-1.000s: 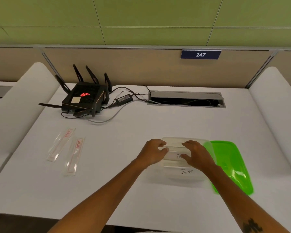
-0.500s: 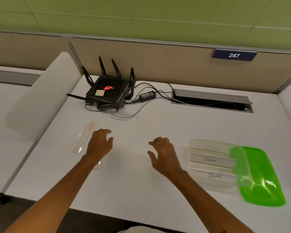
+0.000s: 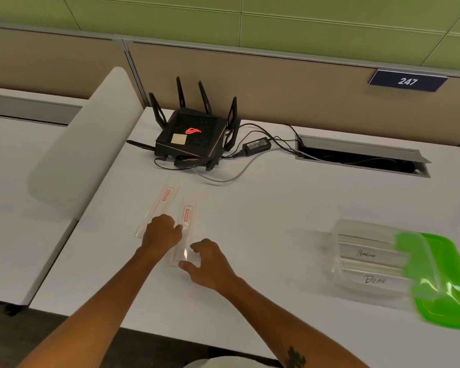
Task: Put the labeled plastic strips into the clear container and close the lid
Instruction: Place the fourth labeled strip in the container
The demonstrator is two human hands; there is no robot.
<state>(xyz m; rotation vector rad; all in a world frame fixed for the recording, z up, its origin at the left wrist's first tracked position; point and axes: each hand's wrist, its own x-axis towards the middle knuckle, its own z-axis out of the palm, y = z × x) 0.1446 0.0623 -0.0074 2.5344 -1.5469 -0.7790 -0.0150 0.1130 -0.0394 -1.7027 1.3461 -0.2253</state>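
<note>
Two clear plastic strips with red labels lie side by side on the white desk: the left strip point(image 3: 162, 201) and the right strip point(image 3: 185, 229). My left hand point(image 3: 161, 233) rests with curled fingers over the near end of the left strip, its thumb touching the right strip. My right hand point(image 3: 210, 264) hovers with fingers apart at the near end of the right strip. The clear container point(image 3: 337, 261) stands far right, open, holding white strips marked "Penguin" and "Bear". Its green lid point(image 3: 452, 288) lies partly under the container's right side.
A black router point(image 3: 194, 136) with antennas, its power brick point(image 3: 256, 146) and cables sit at the back of the desk. A cable slot point(image 3: 361, 158) opens at the back right. White curved dividers point(image 3: 83, 144) flank the desk.
Both hands left the container and moved left to the two loose strips. My view turned left, so the container now sits at the right edge.
</note>
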